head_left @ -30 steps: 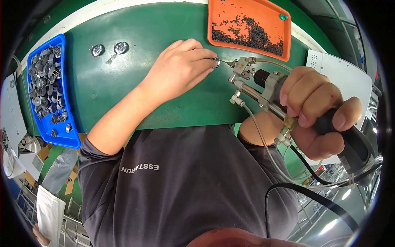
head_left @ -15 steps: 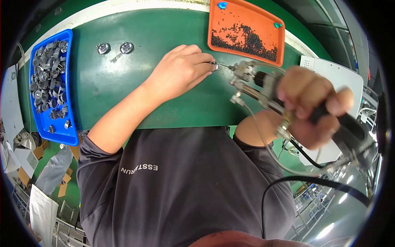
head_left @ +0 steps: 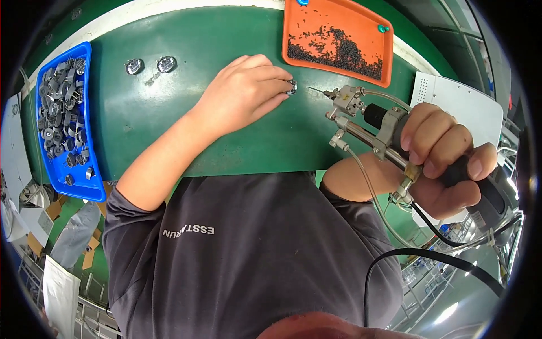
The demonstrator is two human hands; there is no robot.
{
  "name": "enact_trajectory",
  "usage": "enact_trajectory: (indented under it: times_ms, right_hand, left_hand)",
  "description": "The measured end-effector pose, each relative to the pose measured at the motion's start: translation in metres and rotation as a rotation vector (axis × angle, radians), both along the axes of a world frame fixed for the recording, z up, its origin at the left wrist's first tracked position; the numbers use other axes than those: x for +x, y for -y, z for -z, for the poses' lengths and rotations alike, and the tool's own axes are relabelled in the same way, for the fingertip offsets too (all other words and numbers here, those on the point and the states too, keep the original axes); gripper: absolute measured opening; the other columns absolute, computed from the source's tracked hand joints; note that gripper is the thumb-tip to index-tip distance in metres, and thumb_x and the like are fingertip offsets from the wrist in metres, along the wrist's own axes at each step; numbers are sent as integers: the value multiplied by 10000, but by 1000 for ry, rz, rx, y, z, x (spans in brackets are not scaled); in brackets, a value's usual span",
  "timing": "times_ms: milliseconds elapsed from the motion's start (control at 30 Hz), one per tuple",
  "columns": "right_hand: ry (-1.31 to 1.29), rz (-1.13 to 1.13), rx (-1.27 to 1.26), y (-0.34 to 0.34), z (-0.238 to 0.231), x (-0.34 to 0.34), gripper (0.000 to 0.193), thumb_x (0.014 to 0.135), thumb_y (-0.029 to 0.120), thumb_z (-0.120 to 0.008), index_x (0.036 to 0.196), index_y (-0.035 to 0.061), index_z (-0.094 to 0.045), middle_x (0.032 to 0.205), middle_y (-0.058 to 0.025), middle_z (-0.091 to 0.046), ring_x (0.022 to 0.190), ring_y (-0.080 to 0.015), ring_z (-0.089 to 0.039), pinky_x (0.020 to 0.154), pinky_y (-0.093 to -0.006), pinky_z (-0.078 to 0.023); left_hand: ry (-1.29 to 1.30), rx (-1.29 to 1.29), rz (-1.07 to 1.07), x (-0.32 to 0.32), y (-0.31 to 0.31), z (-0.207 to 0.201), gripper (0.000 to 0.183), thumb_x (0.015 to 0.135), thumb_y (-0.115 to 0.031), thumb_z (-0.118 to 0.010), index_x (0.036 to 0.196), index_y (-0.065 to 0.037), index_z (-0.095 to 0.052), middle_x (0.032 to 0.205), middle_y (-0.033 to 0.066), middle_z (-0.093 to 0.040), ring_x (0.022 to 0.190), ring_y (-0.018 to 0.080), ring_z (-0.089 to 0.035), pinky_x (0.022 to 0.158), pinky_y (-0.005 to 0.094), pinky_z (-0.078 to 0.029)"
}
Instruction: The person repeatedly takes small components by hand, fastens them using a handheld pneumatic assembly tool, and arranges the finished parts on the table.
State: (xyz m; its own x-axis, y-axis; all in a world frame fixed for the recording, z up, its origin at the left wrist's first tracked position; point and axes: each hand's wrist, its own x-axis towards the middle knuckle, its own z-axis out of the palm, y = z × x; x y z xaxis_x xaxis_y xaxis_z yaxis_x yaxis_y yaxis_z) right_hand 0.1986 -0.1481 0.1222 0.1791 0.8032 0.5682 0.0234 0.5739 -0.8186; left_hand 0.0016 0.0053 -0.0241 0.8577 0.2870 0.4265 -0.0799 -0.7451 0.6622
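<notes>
My left hand rests on the green table with its fingers pinched around a small round metal part, mostly hidden by the fingertips. In my right hand is a hand-held dispensing gun with a black grip, metal valve blocks and hoses. Its thin needle points left at the small part, with a gap between them. Two similar round silver parts lie on the table to the far left of my left hand.
A blue tray at the left holds many grey and silver round parts. At the back right stands an orange tray of tiny black pieces. A white box-like unit sits at the right. A black cable loops beside my right arm.
The dispensing gun has moved right and slightly down, and its needle has drawn away from the part. My left hand keeps its pinch, shifted only slightly in the picture.
</notes>
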Motion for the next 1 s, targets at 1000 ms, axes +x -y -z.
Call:
enact_trajectory:
  times_ms: [1000]
  right_hand:
    - [54, -29, 88, -42, 3, -45, 268, 991, 255, -647, 972, 113, -420, 593, 0, -491, 465, -133, -470, 455, -316, -428]
  left_hand:
    - [-37, 148, 33, 1, 2, -6, 107, 845, -122, -747, 943, -77, -746, 1028, 15, -735, 842, 222, -641, 766, 368, -517]
